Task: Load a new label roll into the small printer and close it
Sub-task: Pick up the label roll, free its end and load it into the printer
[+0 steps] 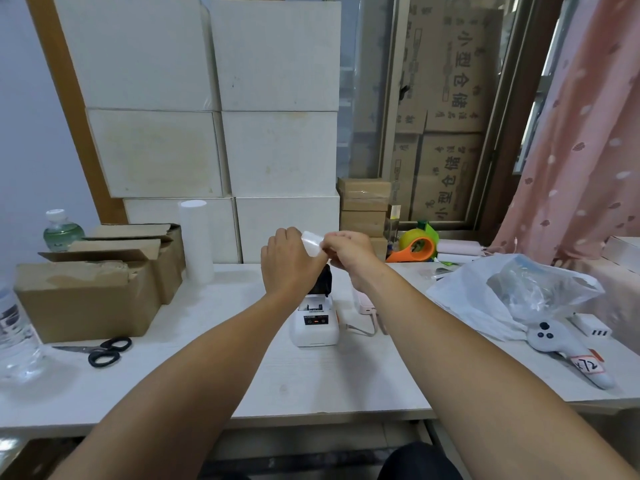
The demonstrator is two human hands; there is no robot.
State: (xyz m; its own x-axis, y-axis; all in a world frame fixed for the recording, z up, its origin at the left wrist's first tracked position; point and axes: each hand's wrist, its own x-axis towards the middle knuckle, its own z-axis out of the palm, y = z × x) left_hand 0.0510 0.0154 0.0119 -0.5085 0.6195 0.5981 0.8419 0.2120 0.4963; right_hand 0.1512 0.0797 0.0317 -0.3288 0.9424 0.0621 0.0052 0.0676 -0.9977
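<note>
A small white label printer [313,327] stands in the middle of the white table [242,382], its dark lid [323,280] tilted up and open behind the paper bay. Above and behind it, both hands hold a small white label roll [311,244] in clear wrapping. My left hand [289,259] grips the roll from the left, knuckles toward me. My right hand [346,251] pinches the wrapping at the roll's right end. Most of the roll is hidden by the fingers.
Black scissors [104,351] and open cardboard boxes [93,292] sit at the left, with water bottles [15,341] at the edge. A pink power bank [365,308] is cabled to the printer. A plastic bag [512,296], grey controller [568,351] and orange tape dispenser [417,249] lie right. White boxes [214,133] stack behind.
</note>
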